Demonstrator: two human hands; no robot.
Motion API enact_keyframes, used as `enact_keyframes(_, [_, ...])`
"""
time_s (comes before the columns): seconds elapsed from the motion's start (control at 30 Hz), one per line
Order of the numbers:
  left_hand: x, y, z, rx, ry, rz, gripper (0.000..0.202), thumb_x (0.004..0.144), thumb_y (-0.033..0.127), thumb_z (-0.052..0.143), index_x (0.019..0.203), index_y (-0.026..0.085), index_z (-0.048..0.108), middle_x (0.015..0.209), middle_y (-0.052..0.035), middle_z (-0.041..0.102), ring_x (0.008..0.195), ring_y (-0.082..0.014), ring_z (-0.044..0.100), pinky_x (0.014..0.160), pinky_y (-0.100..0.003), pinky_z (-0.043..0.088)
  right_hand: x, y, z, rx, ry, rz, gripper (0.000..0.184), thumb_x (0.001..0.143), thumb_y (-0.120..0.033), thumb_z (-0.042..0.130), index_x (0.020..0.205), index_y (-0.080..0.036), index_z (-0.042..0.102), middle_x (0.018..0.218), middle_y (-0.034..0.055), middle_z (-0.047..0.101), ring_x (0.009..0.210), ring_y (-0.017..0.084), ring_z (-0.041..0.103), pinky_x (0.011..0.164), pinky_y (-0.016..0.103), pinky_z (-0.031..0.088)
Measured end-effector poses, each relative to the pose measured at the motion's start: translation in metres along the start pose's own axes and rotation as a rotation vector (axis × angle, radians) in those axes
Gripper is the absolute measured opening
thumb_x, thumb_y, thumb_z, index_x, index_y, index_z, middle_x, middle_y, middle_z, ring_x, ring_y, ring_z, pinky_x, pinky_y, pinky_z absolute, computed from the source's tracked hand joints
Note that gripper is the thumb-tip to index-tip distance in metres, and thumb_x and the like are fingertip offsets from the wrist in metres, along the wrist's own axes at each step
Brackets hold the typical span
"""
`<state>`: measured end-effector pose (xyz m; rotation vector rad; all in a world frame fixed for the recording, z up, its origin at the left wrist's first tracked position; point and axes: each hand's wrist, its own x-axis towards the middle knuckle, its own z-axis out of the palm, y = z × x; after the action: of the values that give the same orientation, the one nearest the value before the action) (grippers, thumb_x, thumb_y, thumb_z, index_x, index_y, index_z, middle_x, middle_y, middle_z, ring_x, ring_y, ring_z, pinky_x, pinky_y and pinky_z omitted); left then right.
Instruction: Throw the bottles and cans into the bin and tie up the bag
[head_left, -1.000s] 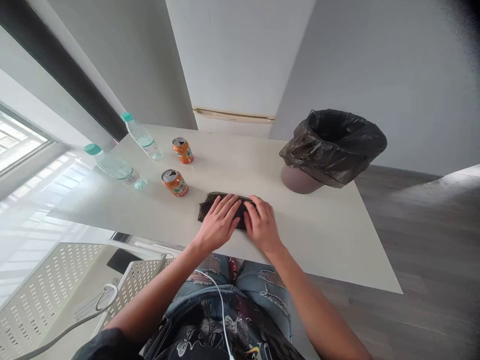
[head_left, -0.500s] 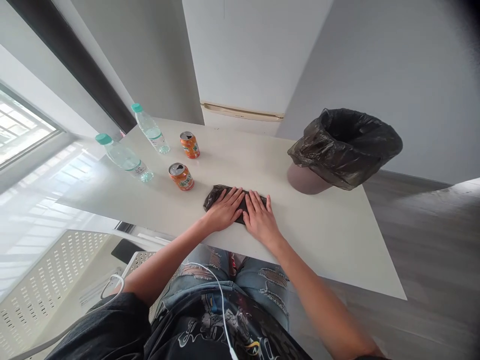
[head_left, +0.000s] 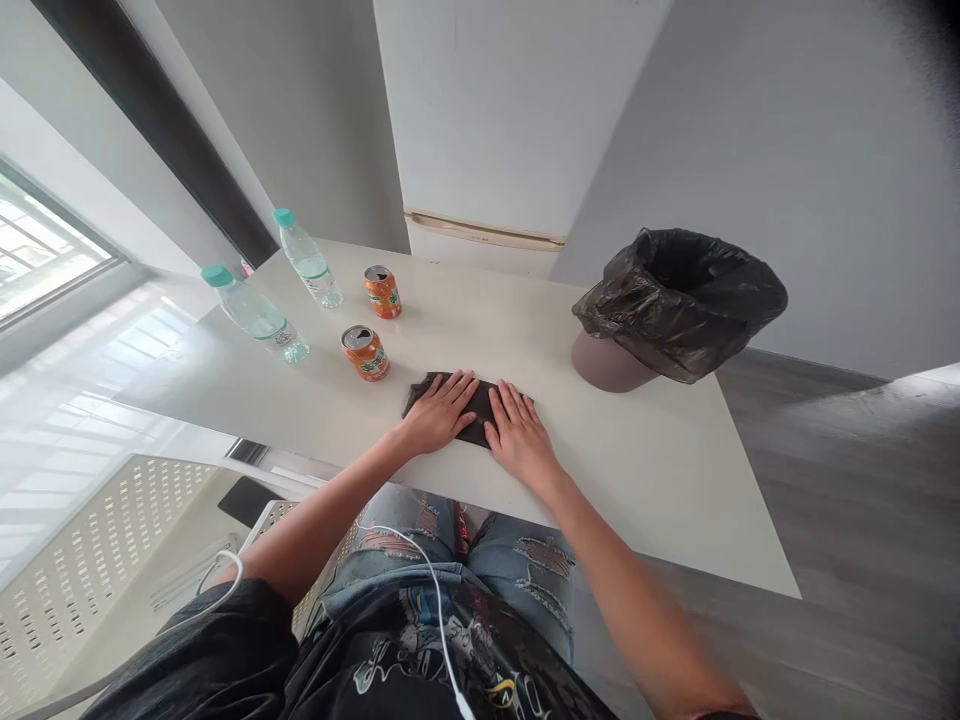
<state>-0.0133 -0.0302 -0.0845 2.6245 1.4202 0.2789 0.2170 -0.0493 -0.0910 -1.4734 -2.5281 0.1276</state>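
Note:
A folded black plastic bag [head_left: 478,430] lies flat on the white table [head_left: 660,480], near its front edge. My left hand [head_left: 439,415] rests palm down on the bag's left part with fingers stretched out. Flat on the right part lies my right hand [head_left: 521,435], its fingers also extended. A strip of the bag shows between the two hands; the rest under the palms is hidden. Left of the bag stand two orange drink cans, the nearer can [head_left: 366,354] and the farther can [head_left: 382,292], both with opened tops.
Two clear bottles with teal caps, a nearer bottle [head_left: 259,318] and a farther bottle [head_left: 309,260], stand at the back left. A bin [head_left: 611,360] lined with a black bag [head_left: 690,310] stands at the right. A white cable [head_left: 439,590] hangs before my body.
The bag looks flatter and smoother, its left end less puffed up. My left hand has shifted slightly left, widening the gap between my hands. The right hand stays nearly in place.

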Motion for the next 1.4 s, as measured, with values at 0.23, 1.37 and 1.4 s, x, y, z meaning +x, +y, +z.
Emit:
enact_keyframes(0.23, [-0.009, -0.024, -0.005, 0.046, -0.011, -0.075, 0.068, 0.116, 0.048, 0.026, 0.175, 0.015, 0.019, 0.180, -0.0114, 0.023, 0.168, -0.0316, 0.021, 0.137, -0.058, 0.018, 0.000, -0.002, -0.004, 0.016, -0.038, 0.032, 0.066, 0.112, -0.038, 0.034, 0.171, -0.008, 0.035, 0.181, 0.0147, 0.021, 0.168, 0.030, 0.025, 0.138, 0.052, 0.024])
enact_keyframes(1.37, [-0.094, 0.112, 0.006, -0.145, 0.160, 0.125, 0.053, 0.105, 0.039, 0.069, 0.154, 0.023, 0.055, 0.154, -0.0153, 0.061, 0.145, -0.0314, 0.055, 0.133, -0.065, 0.026, -0.124, 0.031, -0.045, 0.298, 0.212, -0.014, 0.063, 0.105, -0.029, 0.062, 0.165, -0.032, 0.044, 0.161, 0.0133, 0.052, 0.149, 0.034, 0.050, 0.120, 0.061, 0.051])
enact_keyframes(1.4, [-0.091, 0.119, 0.011, -0.151, 0.168, 0.117, 0.048, 0.106, 0.038, 0.068, 0.151, 0.024, 0.058, 0.151, -0.0143, 0.064, 0.142, -0.0306, 0.058, 0.131, -0.064, 0.029, -0.112, 0.033, -0.044, 0.314, 0.212, -0.034, 0.057, 0.105, -0.029, 0.062, 0.161, -0.031, 0.050, 0.158, 0.0130, 0.054, 0.147, 0.033, 0.052, 0.120, 0.060, 0.051])
